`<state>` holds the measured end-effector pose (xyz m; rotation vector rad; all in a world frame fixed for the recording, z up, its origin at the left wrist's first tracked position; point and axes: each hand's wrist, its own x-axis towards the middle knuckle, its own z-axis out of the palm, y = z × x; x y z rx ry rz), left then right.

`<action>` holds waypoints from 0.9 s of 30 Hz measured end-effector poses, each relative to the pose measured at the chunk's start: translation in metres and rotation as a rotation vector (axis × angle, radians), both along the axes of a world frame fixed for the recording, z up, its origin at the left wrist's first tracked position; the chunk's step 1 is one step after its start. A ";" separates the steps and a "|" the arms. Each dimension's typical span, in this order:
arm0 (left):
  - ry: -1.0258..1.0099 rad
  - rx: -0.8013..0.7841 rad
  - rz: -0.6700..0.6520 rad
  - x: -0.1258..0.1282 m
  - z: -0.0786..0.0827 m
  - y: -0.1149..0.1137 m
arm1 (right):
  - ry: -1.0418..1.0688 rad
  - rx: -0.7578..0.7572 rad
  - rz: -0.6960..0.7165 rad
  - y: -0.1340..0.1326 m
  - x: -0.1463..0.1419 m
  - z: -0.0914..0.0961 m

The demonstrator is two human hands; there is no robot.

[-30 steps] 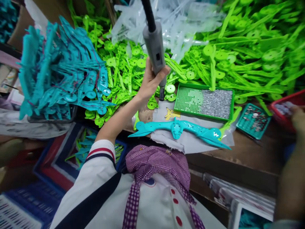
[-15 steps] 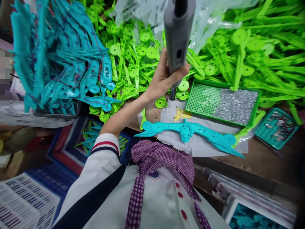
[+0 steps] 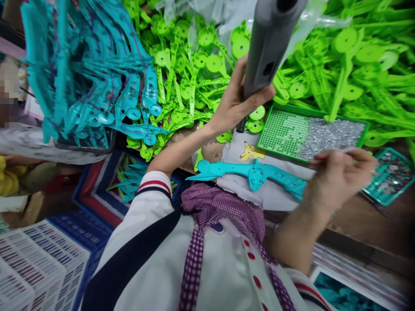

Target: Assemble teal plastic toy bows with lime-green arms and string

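My left hand (image 3: 231,103) is wrapped round a grey electric screwdriver (image 3: 270,47), its dark bit pointing down above the white cloth (image 3: 231,149). Below it, a long curved turquoise plastic part (image 3: 223,168) lies across the cloth in front of me, its right end hidden behind my right forearm. My right hand (image 3: 342,172) is by the near right corner of the green perforated tray (image 3: 275,129), fingers curled with the tips together. Whatever they pinch, if anything, is too small to make out. Many small silver screws (image 3: 333,134) cover the tray's right half.
Behind the tray lie heaps of lime-green plastic parts (image 3: 343,73) and clear plastic bags. Bundled turquoise parts (image 3: 94,69) are stacked at the left. A small teal tray (image 3: 385,201) of mixed bits sits at the right, and white baskets (image 3: 42,263) stand at lower left.
My right hand has come into view beside the screw tray, covering the turquoise part's right end. The screwdriver in my left hand has shifted right and tilted slightly.
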<state>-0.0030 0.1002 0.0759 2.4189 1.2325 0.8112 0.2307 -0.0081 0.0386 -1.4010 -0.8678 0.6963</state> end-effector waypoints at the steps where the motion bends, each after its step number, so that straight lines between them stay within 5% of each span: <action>1: 0.018 0.016 -0.017 0.000 -0.001 -0.001 | 0.066 0.101 -0.025 0.006 -0.019 0.008; 4: 0.003 0.048 -0.020 -0.003 -0.007 -0.001 | 0.106 0.257 0.071 0.028 -0.063 0.040; 7: -0.221 0.026 0.000 -0.008 -0.013 0.001 | 0.005 0.279 0.118 0.030 -0.068 0.053; 12: -0.680 -0.163 -0.102 -0.015 -0.020 0.000 | -0.367 -0.182 0.088 -0.042 -0.008 0.004; 16: -0.740 -0.219 -0.074 -0.012 -0.025 -0.003 | -0.539 -0.434 0.155 -0.089 0.025 -0.028; 27: -0.724 -0.121 -0.015 -0.011 -0.038 -0.002 | -0.738 -0.604 0.272 -0.076 0.017 -0.033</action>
